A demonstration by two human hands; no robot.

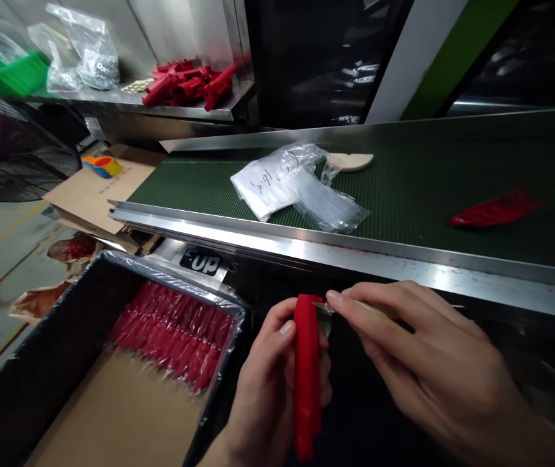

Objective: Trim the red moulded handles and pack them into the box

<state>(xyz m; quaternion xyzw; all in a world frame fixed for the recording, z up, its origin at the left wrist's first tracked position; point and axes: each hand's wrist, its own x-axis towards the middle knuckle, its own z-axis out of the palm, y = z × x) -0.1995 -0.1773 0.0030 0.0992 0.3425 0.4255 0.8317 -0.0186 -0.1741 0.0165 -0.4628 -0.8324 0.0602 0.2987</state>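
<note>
My left hand (273, 376) is wrapped round a long red plastic part (307, 383), held upright in front of the conveyor. Pinched in my right hand (428, 350) is a small thin-bladed knife (322, 305); its blade meets the part's upper right edge. Most of the knife's handle is hidden by my fingers. Beyond my hands, another red part (496, 209), blurred, lies on the green conveyor belt (413, 194). Down to the left, a dark bin (2, 395) holds rows of red parts (175, 331) under clear plastic, above a brown cardboard sheet (122, 408).
Clear plastic bags (301, 185) and a pale half-round piece (350, 161) lie on the belt, behind its metal rail (277, 237). Red parts (190, 83) are heaped on a metal shelf. Tape rolls (105, 166) sit on cardboard near a fan (15, 143).
</note>
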